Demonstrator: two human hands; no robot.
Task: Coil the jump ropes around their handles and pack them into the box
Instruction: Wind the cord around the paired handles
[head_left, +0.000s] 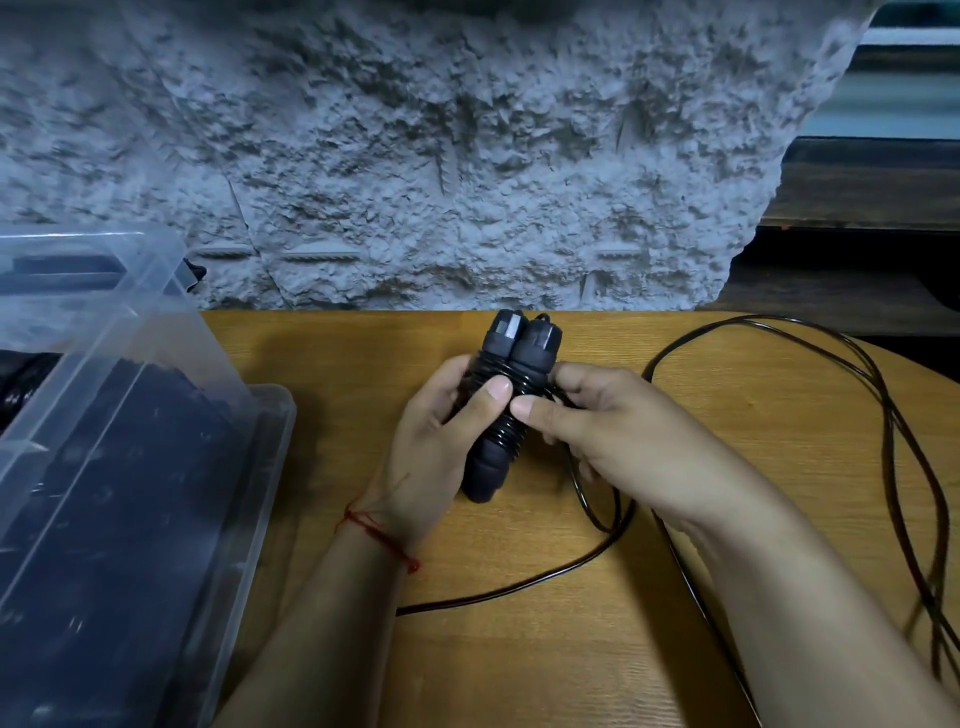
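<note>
Two black handles (485, 467) are held side by side above a wooden table (753, 441). Their long axis runs away from the person, with the capped ends pointing toward the rough grey wall (415, 156).

The left hand (441, 441) is wrapped round the pair from the left, and its thumb is laid across the middle. The right hand (608, 421) is set against the right side of the handles. Its thumb is pressed to the wound turns, and the rope appears to be pinched in its curled fingers.

The middle of the handles is covered by tight turns of thin black rope (506, 434), while their near ends are bare. Most of the rope is not yet wound. The slack (545, 574) is spread in wide loops to the right of the hands and across the table in front of the person.

A clear plastic box (280, 410) is placed at the left edge of the table, with its lid (104, 270) raised behind it. Dark contents are seen inside, but they cannot be made out.

The next turns are judged to be fed from the right, across the handles' axis, by the right hand. The box is nearer the left hand, so the finished bundle would likely be carried leftward.
</note>
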